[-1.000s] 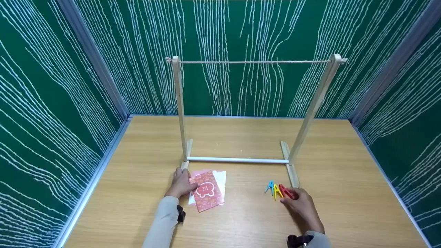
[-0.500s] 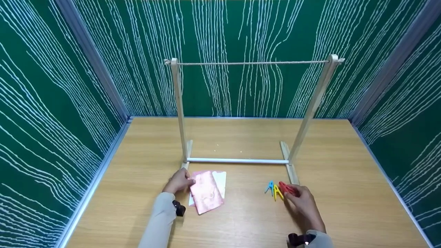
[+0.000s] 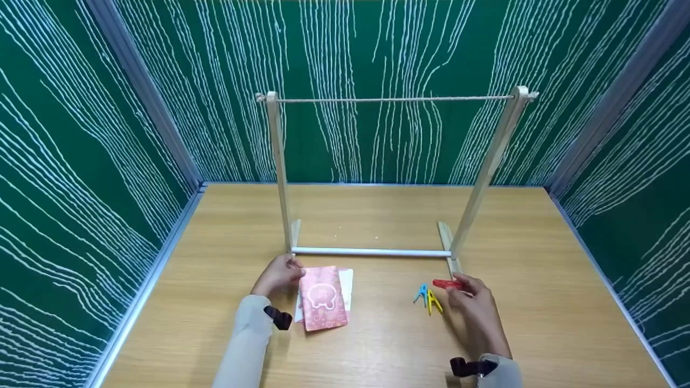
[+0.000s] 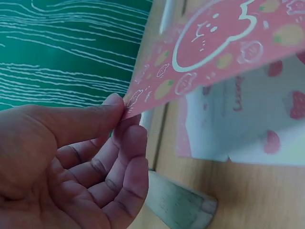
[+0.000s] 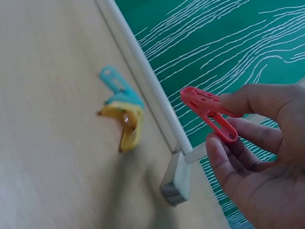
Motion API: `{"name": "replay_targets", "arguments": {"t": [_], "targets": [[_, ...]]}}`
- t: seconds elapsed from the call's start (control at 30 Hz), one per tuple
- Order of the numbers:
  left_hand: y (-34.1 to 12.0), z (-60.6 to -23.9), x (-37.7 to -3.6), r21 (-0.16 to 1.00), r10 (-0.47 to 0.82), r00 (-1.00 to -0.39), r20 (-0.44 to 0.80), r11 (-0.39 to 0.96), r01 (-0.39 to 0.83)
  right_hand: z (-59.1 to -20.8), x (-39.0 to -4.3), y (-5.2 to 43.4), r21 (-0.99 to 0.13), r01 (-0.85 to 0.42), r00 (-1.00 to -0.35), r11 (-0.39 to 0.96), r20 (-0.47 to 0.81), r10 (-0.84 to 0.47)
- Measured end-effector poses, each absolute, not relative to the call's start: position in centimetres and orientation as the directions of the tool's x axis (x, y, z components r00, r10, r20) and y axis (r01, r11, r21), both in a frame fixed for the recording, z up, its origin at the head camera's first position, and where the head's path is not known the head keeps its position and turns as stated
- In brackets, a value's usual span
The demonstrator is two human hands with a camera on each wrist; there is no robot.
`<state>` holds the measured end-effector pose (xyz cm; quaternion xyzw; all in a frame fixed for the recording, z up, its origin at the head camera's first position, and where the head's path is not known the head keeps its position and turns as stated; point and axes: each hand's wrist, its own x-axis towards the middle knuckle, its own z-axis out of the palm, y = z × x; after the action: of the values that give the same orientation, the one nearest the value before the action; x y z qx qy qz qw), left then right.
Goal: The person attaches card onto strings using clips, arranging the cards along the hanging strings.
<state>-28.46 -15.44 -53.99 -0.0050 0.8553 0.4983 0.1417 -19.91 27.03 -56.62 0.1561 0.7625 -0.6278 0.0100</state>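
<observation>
My left hand [image 3: 279,276] pinches the corner of a pink card [image 3: 324,299] with a white-outlined bear-like face and small fruit prints. In the left wrist view the pink card [image 4: 209,52] is tilted up, thumb over its corner. Beneath it lies a white sheet [image 4: 248,114] with pink strawberry prints, partly covered. My right hand [image 3: 477,310] holds a red clothespin [image 3: 447,284] between thumb and fingers, raised off the table, as the red clothespin [image 5: 209,112] in the right wrist view also shows. Left of that hand, a blue clothespin [image 3: 421,293] and a yellow clothespin [image 3: 433,302] stand side by side.
Behind the cards stands a wooden frame [image 3: 280,178] with a cord [image 3: 393,99] strung between its post tops. A white bar [image 3: 372,251] joins the posts low down, above wooden feet [image 3: 444,235]. Green walls [image 3: 372,140] with white lines enclose the table [image 3: 377,345].
The left hand has lifted the pink card's edge off the white sheet and turned it more upright. The right hand has raised the red clothespin away from the yellow and blue ones.
</observation>
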Motion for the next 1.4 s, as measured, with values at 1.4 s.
{"name": "replay_targets", "arguments": {"t": [1.4], "targets": [[-3.1,-45.9,-31.4,0.916,0.315,-0.949,-0.020,0.386,0.109,-47.0,-23.0,27.0,-0.982,0.095,-0.974,0.166,-0.056,0.221]]}}
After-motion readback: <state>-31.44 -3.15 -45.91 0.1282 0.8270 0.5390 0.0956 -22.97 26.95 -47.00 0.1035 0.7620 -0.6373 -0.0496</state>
